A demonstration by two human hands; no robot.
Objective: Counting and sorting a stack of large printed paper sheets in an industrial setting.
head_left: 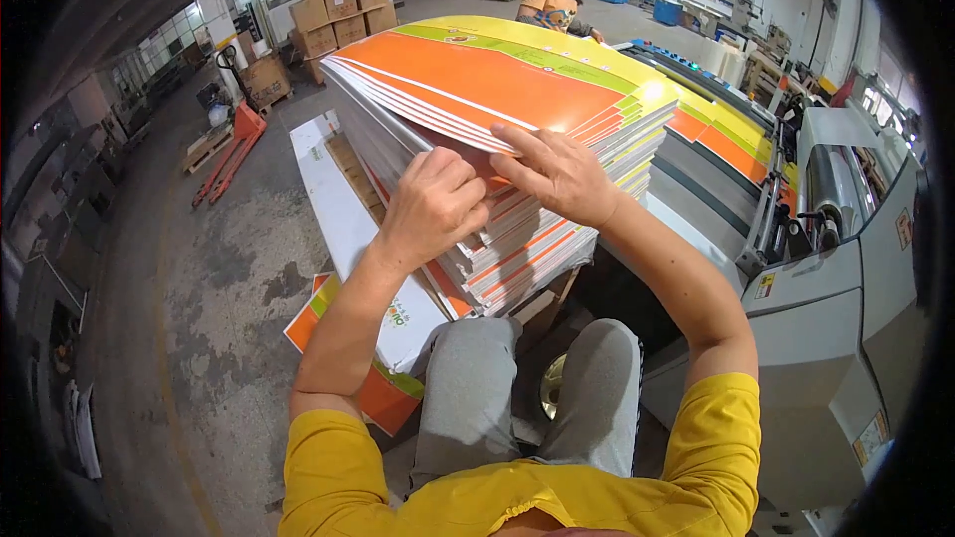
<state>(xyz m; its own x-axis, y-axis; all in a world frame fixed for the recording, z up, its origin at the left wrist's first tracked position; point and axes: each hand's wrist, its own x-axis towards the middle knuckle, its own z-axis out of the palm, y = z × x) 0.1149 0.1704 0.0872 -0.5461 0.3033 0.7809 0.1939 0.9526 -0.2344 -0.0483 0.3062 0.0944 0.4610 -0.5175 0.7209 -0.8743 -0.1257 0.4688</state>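
Observation:
A tall stack of printed sheets [497, 75], orange, green and yellow on top, rises in front of my knees. Its upper sheets are fanned along the left edge, with white margins showing. My right hand [562, 177] grips the near corner of these upper sheets, some fingertips on the top face and others at the edge. Beside it, my left hand [435, 204] is closed, fingers curled in against the near left corner of the stack. Whatever its fingers hold is hidden behind the knuckles.
Right of me stands a grey machine [806, 298] with rollers, overlapping printed sheets lying on its bed. White boards [343, 209] lie left of the stack. Farther left are a red pallet jack [234, 149] and cardboard boxes [338, 15]. A person [555, 0] stands beyond the stack.

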